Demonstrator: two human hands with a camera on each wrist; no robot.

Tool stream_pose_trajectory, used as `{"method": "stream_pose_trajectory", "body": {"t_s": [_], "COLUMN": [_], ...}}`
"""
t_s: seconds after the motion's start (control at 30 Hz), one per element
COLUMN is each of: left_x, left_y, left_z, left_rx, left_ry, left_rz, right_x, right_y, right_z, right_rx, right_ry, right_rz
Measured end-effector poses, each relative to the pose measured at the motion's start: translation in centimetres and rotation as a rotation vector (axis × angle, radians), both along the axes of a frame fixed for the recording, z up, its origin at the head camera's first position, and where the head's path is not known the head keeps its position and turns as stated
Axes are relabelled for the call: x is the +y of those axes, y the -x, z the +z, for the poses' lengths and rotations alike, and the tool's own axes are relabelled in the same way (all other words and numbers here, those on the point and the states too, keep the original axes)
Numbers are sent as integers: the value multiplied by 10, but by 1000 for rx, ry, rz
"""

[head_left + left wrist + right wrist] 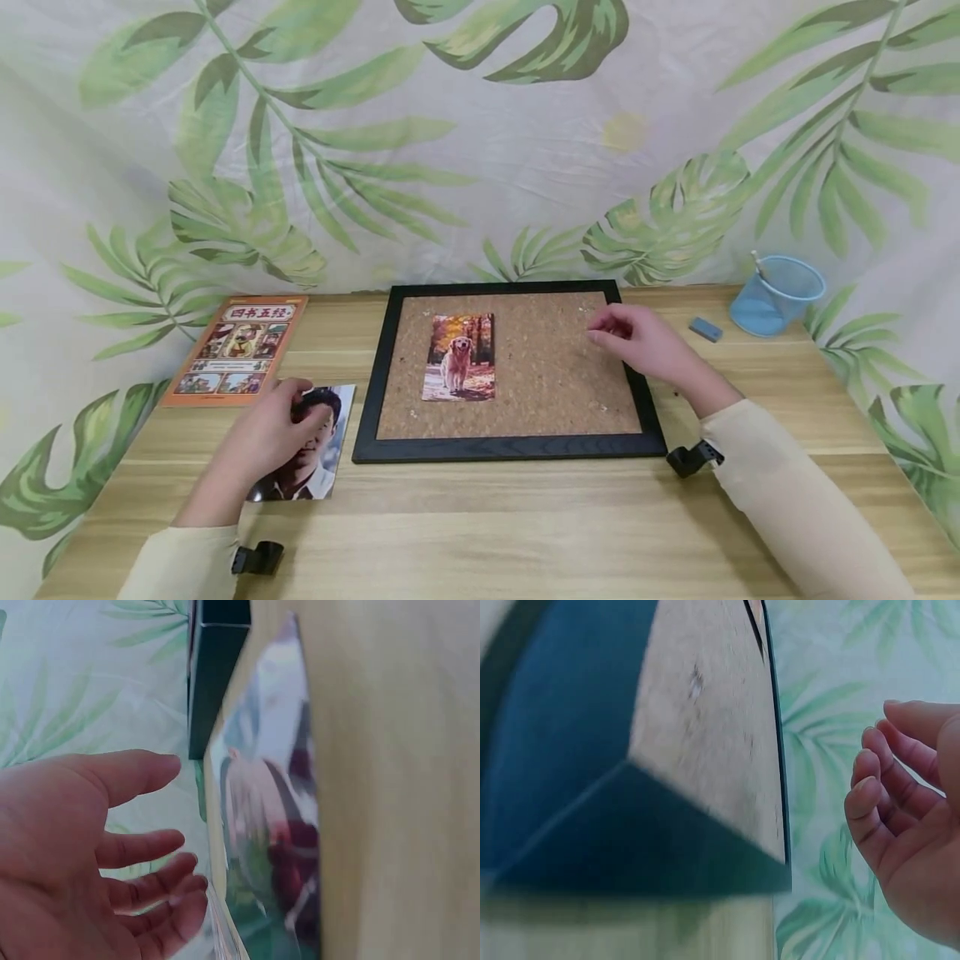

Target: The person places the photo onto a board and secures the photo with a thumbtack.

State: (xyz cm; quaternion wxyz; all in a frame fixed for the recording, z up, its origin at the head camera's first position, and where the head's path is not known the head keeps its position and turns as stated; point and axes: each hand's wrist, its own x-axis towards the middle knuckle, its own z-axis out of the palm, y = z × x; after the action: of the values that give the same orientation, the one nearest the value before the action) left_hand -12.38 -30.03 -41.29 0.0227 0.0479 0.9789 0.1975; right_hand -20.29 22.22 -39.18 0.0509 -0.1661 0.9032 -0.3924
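Here, on the left, a left hand (273, 433) with bent, loose fingers and nothing in the grip, thumb held apart from the rest. Just over a shiny photo of a person (322, 458), covering part of it in the head view. Hard to tell about any touch on the photo. Under the photo, a wood table (487, 517); behind it, an orange picture book (236, 354), lying flat.

Over on the other side, a right hand (645, 337) with softly curled fingers, nothing to be seen in them. Up above the right part of a cork board (562, 392) with a black frame (510, 448). On the left half of the cork, a photo of a golden dog (458, 358) with bright fall trees. Near the corners, tiny pale bits, too small to name.

To the right of the board, a small blue block (706, 329), and close by, a blue round cup (776, 300) with a thin stick (757, 264) inside. At the back, a pale cloth (510, 167) with big green leaves.
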Motion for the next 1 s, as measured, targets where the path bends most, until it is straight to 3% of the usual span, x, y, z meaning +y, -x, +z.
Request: {"method": "stream_pose_trajectory", "body": {"t_s": [0.2, 0.43, 0.7, 1.0], "left_x": [-12, -18, -22, -30], "left_y": [-4, -10, -11, -8], "left_z": [0, 0, -9, -14], "left_rx": [-24, -96, -115, -75], "left_ry": [119, 177, 124, 6], "left_rz": [53, 83, 58, 107], "right_x": [27, 53, 82, 99], "right_y": [-17, -29, -41, -47], "right_z": [-8, -21, -33, -42], "right_rx": [1, 30, -16, -75], "right_ry": [-33, -66, -88, -143], "right_rz": [-77, -114, -107, -90]}}
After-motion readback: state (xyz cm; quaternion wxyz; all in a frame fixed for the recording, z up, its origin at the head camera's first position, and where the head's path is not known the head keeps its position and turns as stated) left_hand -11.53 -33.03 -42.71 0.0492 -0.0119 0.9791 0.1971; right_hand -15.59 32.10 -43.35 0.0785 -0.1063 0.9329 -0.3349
